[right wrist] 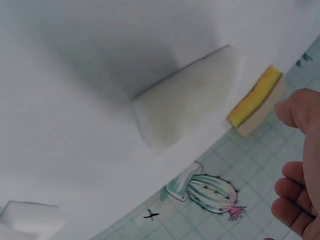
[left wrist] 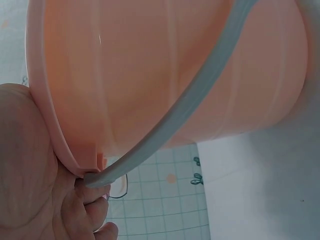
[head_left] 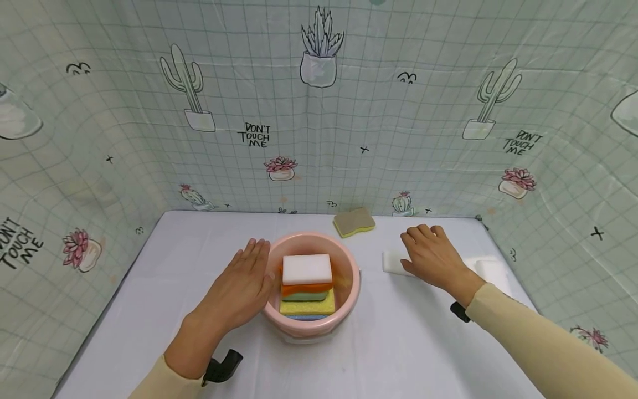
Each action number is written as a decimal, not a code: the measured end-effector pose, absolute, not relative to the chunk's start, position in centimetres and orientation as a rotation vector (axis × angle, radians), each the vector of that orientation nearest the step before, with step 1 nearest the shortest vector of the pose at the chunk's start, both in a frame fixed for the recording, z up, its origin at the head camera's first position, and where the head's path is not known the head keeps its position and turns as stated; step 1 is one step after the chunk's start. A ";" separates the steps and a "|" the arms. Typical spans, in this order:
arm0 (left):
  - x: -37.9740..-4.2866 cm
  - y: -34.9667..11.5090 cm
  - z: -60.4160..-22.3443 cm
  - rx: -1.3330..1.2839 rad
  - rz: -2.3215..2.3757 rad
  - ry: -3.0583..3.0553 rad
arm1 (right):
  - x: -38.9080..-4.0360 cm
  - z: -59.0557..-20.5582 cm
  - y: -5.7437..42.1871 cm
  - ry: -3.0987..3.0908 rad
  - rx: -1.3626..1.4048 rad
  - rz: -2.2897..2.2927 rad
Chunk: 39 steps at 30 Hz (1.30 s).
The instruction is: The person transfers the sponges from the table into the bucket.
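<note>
One table (head_left: 399,354) carries one bucket (head_left: 309,329); the left hand (head_left: 244,282) rests, fingers straight, against its rim; the right hand (head_left: 430,256), gripping nothing, hovers above one of two white sponges (right wrist: 190,97); five stacked sponges (head_left: 306,270) show inside the bucket; one grey-yellow sponge (head_left: 354,221) lies behind.

White surface (head_left: 399,349) before me | pink bucket (head_left: 310,330) upright near the middle | grey-and-yellow sponge (head_left: 355,220) behind, by the far edge | white block (head_left: 392,262) right of the bucket | second white block (head_left: 491,271) farther right
</note>
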<state>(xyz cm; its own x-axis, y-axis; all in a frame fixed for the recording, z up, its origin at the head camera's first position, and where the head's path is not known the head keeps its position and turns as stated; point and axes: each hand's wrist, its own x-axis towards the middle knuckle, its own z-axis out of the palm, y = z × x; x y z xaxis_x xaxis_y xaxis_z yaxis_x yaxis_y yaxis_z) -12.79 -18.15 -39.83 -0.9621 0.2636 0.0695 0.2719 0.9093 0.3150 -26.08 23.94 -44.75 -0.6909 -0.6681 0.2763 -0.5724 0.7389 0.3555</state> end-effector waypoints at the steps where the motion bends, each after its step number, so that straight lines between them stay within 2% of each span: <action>1: -12.8 -18.1 -39.8 -0.428 -0.511 -3.045 | -26.1 -45.1 24.3 -2.561 0.956 -0.360; 10: -12.9 -18.1 -40.0 -0.434 -0.523 -3.047 | -27.0 -48.7 26.9 -2.750 0.962 -0.416; 19: -12.9 -18.1 -40.0 -0.435 -0.520 -3.040 | -27.5 -49.7 27.0 -2.834 0.951 -0.279; 39: -12.8 -18.2 -39.9 -0.431 -0.521 -3.046 | -28.1 -45.0 24.0 -2.361 0.853 -0.187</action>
<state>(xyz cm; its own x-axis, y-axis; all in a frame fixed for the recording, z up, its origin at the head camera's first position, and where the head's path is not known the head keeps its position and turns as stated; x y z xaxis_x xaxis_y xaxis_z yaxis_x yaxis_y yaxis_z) -12.83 -18.18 -39.92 -0.9616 0.2663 0.0668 0.2733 0.9061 0.3228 -28.05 24.01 -45.03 -0.6036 -0.6192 0.5022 -0.5325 0.7819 0.3241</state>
